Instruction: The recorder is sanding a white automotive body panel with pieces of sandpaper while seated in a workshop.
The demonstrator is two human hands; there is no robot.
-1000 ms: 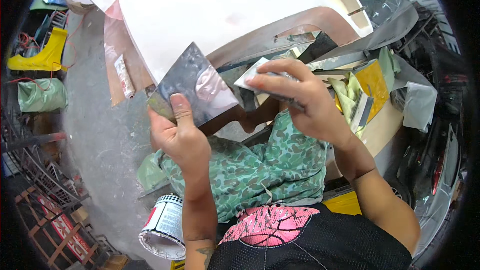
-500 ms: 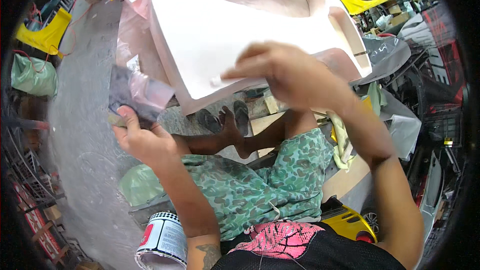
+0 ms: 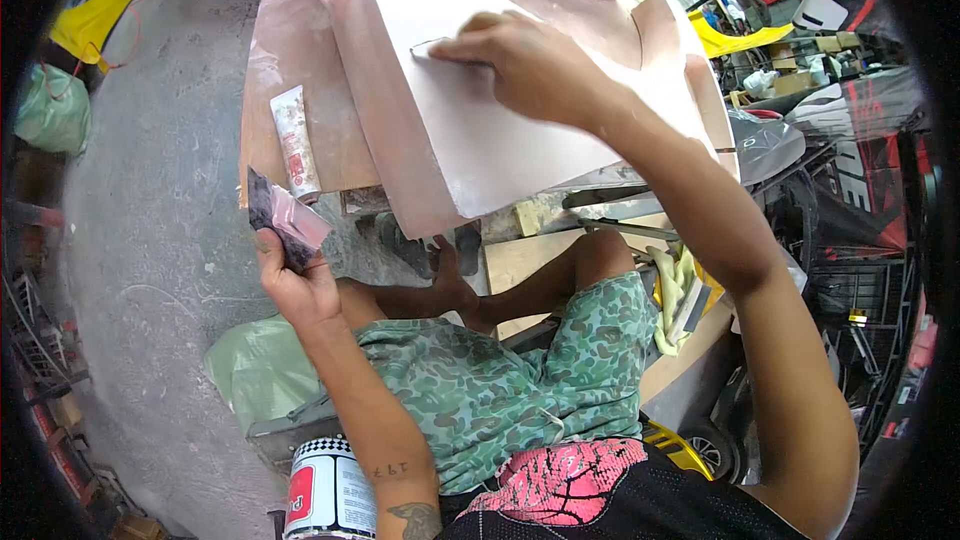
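Note:
Closed around the lower end of a dark flat plate (image 3: 268, 208), my left hand (image 3: 300, 285) keeps it tilted up beside the workpiece. A pink, putty-like layer (image 3: 298, 220) covers part of that plate. My right hand (image 3: 535, 65) reaches over the large pink-and-white moulded part (image 3: 480, 145), index finger stretched forward. At its fingertips a small flat piece (image 3: 430, 46) touches the white top surface; most of it is hidden by the fingers. A white and red squeeze tube (image 3: 294, 145) lies on the pink-brown sheet left of the moulded part.
My crossed legs are under the near edge of the part. A white and red tin (image 3: 330, 490) stands by my left elbow, near a green plastic bag (image 3: 262, 370). A pale yellow cloth (image 3: 676, 300) lies at right. Yellow panels (image 3: 95, 15) and clutter line both sides.
My right hand has moved from the near left corner farther up the white surface and now touches it. The left hand's plate has turned more edge-on. The view has shifted, uncovering the tube.

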